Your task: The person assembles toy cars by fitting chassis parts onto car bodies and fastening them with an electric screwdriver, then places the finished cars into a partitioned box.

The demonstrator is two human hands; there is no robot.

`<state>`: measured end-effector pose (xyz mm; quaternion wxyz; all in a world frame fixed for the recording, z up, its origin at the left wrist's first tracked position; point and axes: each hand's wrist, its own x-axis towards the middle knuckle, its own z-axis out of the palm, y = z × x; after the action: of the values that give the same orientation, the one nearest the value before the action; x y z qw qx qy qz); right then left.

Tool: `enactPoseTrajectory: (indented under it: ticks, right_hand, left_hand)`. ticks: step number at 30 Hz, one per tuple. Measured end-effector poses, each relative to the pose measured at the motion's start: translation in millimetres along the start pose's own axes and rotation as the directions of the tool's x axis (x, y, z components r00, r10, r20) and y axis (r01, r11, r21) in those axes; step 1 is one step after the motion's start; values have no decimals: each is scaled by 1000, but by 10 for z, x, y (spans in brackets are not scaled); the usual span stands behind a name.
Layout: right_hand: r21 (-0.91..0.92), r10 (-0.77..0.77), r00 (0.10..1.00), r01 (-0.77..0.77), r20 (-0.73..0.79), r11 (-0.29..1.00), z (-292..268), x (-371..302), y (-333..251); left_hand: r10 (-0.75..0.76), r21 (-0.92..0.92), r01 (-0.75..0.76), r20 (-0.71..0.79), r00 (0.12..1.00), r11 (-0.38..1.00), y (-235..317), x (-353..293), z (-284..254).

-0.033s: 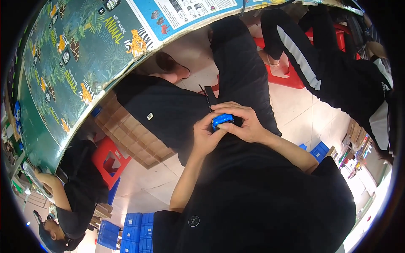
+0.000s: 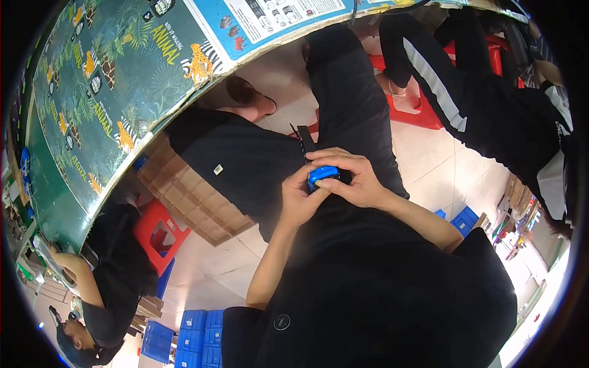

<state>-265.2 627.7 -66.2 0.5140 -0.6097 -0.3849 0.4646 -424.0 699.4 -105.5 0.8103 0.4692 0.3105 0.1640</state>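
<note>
Over my lap, both hands hold a small glossy blue piece [image 2: 323, 175] with a dark part beside it. It has a rounded, shell-like shape; its exact kind does not show. My left hand [image 2: 297, 197] closes on its left side, thumb near the lower edge. My right hand [image 2: 361, 181] wraps over the far side and presses its thumb on the near edge. Fingertips of both hands meet, hiding much of the piece. Just beyond the fingers, a flat dark strip [image 2: 306, 138] sticks up beside a thin dark cord; whether it joins the blue piece I cannot tell.
A table covered with printed animal sheets [image 2: 132, 86] curves across the upper left. Below its edge lies a brown divided tray [image 2: 196, 202]. A co-worker sits at left near a red stool [image 2: 161, 236]; another sits at right. Blue bins [image 2: 191, 334] stand at lower left.
</note>
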Motion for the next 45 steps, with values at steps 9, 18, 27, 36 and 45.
enactPoseTrajectory:
  ticks: [9, 18, 27, 36, 45]
  right_hand:
    - [153, 77, 996, -69, -46, 986, 146, 68, 119]
    - [184, 19, 998, -9, -54, 983, 238, 182, 291]
    - [351, 90, 995, -74, -31, 933, 133, 272, 382]
    - [89, 33, 995, -25, -97, 996, 100, 676, -283]
    - [-420, -762, 238, 717, -603, 556, -863, 1998, -1836]
  left_hand:
    - [-112, -89, 115, 41, 993, 989, -1, 48, -84]
    - [-94, -21, 93, -63, 994, 995, -124, -24, -87]
    - [-24, 75, 31, -89, 996, 997, -46, 68, 21]
    - [151, -59, -165, -189, 970, 985, 520, 351, 12]
    - [430, -313, -525, -326, 842, 791, 1968, 660, -331]
